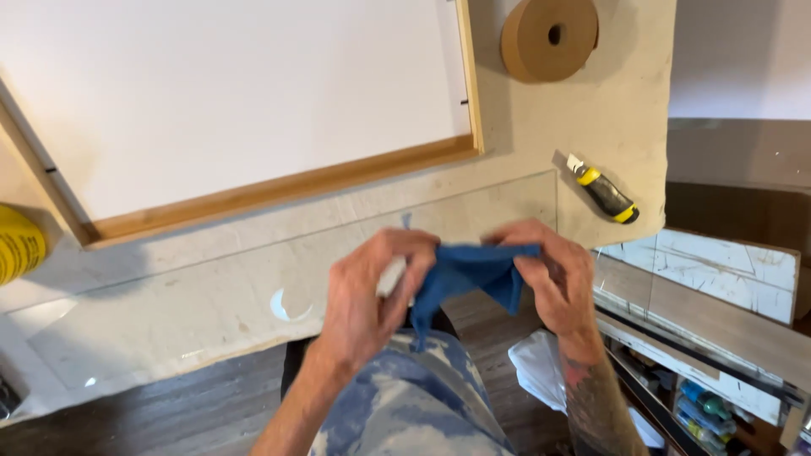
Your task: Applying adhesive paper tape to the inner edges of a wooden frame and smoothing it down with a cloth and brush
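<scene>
You grip the blue cloth [470,274] in both hands, left hand [367,291] and right hand [553,274], off the worktop's [591,93] front edge; the glass sheet [253,287] is not yet touched

Bright even light, soft shadows, slight blur

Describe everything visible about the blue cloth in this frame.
The blue cloth is small, soft and crumpled, plain mid-blue, apparently woven fabric. It is stretched between both hands above the table edge: the left hand pinches its left end, the right hand its right end. One loose corner hangs down toward the person's patterned blue trousers. Nothing else touches it.
</scene>
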